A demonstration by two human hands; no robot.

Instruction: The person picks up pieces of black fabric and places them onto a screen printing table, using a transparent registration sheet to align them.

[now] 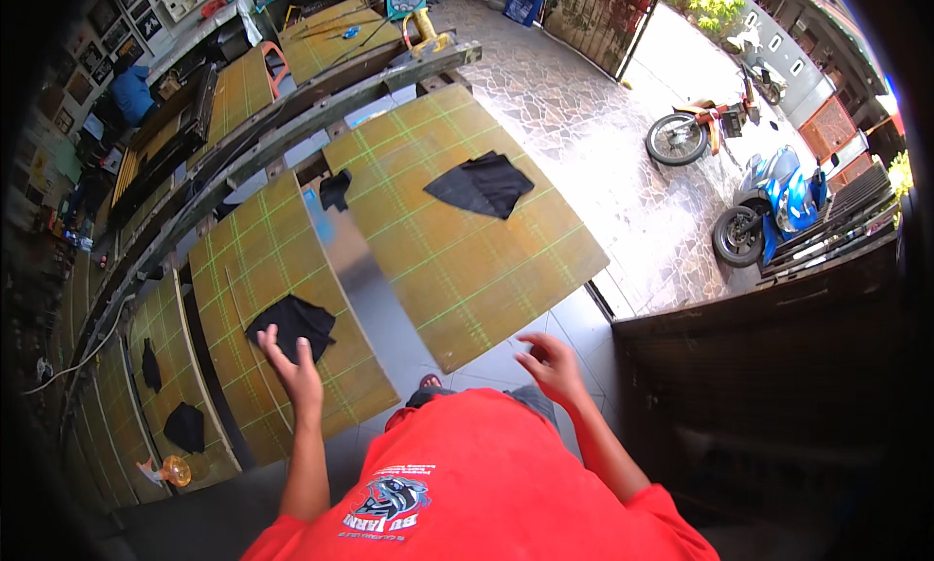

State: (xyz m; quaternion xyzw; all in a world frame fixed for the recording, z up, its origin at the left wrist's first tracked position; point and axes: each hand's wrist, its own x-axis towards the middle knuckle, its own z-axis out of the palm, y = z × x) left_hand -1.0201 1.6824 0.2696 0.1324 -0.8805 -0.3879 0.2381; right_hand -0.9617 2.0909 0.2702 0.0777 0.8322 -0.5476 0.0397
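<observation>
My left hand [295, 371] is open, its fingers spread, over the lower edge of a black cloth piece [299, 323]. Whether the fingers touch the cloth I cannot tell. That piece lies on a yellow-brown board [243, 240] marked with green grid lines. My right hand [552, 368] is open and empty in the air, its fingers loosely bent, just off the near right corner of a wider grid-lined board [457, 279]. On this wider board lies another black cloth piece [481, 184], with a small dark piece [336, 188] at its left edge.
More boards stand to the left, bearing black pieces [185, 428] and an orange-topped spray bottle [175, 470]. A long rail [321, 113] runs behind the boards. A dark wooden panel [759, 357] is at right; beyond are a blue motorbike [778, 201] and an orange one [696, 133].
</observation>
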